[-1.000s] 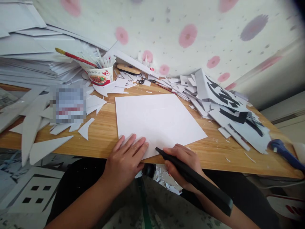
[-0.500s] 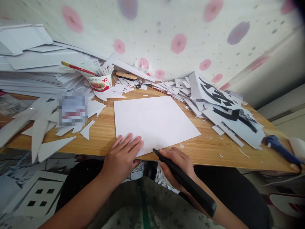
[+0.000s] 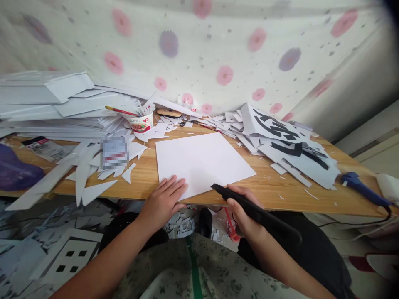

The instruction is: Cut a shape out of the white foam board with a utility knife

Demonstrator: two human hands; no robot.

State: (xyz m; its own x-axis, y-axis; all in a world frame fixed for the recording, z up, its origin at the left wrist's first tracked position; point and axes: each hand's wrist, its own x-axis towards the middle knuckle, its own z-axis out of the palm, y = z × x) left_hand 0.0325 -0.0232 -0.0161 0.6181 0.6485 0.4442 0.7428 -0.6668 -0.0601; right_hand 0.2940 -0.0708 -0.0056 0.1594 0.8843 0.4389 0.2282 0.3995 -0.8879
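Note:
A white foam board (image 3: 202,162) lies flat on the wooden table, its near corner close to the front edge. My left hand (image 3: 162,199) rests on the board's near left part, fingers stretched out and lying flat. In my right hand (image 3: 246,209) is a black utility knife (image 3: 262,214), gripped along its body. The dark blade tip points up and left, just above or at the board's near right edge; I cannot tell whether it touches.
White offcuts and stacked boards (image 3: 40,112) crowd the left. A paper cup (image 3: 141,123) of strips stands behind. Scraps and a sheet with black strokes (image 3: 274,128) lie right, near a blue glue gun (image 3: 363,189). Bare wood (image 3: 264,195) shows at the right front. Scraps litter the floor.
My right hand with the utility knife has moved right and lifted slightly, tip away from the near corner. My left hand stays on the board. The camera view has tilted up.

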